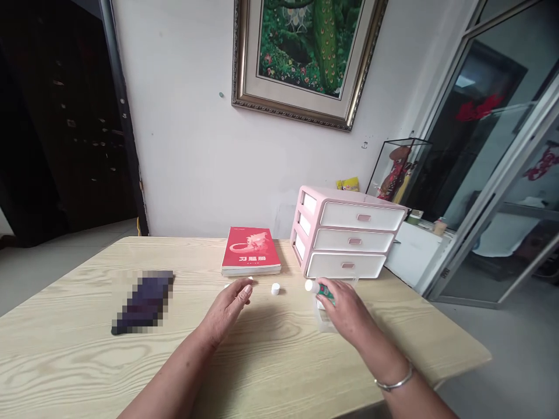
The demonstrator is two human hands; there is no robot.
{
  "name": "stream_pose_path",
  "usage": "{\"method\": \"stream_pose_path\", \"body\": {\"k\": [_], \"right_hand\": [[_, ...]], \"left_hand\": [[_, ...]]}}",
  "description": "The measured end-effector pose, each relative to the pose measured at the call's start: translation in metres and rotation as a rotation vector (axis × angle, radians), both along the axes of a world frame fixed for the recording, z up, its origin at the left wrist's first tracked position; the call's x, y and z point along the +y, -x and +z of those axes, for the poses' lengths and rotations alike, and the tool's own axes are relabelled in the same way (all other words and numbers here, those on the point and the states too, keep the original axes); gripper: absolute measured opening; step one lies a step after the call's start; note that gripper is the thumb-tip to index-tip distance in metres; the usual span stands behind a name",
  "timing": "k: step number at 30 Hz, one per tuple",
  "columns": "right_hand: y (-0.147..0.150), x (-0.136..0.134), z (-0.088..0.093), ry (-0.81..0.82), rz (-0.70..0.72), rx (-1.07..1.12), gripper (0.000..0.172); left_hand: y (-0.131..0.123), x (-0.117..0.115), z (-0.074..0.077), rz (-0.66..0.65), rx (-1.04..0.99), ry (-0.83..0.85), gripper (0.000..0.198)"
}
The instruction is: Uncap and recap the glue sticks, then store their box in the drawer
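Note:
In my right hand (347, 311) is a small white-capped tube with a green label (324, 292), lying sideways between thumb and fingers. Beneath that hand stands a clear plastic container (324, 323), partly covered by it. My left hand (229, 308) hovers low over the table in front of the red book (252, 249), its fingers curled in towards the thumb. Whether it holds anything is hidden. Bits of white show just behind its fingers, too covered to name. Between the two hands a small white cylindrical cap (275, 288) sits on the tabletop.
A pink and white three-drawer organizer (353, 233) stands at the back right of the wooden table (78, 355). To the left lies a dark, pixelated object (146, 302). Behind the table is a wall with a framed picture (301, 110); a glass case (395, 171) is beyond the organizer.

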State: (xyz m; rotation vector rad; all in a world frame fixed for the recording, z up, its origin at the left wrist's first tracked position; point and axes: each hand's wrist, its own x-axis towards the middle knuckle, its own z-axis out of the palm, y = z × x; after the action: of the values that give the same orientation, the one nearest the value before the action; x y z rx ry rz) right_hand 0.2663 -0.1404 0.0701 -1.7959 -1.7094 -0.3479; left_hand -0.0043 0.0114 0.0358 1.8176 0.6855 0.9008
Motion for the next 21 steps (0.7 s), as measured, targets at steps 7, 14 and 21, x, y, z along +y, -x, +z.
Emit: {"method": "stream_pose_path", "body": {"k": [7, 14, 21], "right_hand": [[-0.044, -0.023, 0.002, 0.503, -0.202, -0.092, 0.022], [-0.047, -0.014, -0.005, 0.564, -0.180, -0.054, 0.022], [-0.038, -0.005, -0.002, 0.462, -0.215, -0.077, 0.022]], "left_hand": [[-0.002, -0.002, 0.003, 0.040, 0.028, -0.030, 0.049], [0.000, 0.008, -0.005, 0.130, 0.113, -0.079, 0.044], [0.002, 0.019, -0.011, 0.346, 0.300, -0.298, 0.028]]}}
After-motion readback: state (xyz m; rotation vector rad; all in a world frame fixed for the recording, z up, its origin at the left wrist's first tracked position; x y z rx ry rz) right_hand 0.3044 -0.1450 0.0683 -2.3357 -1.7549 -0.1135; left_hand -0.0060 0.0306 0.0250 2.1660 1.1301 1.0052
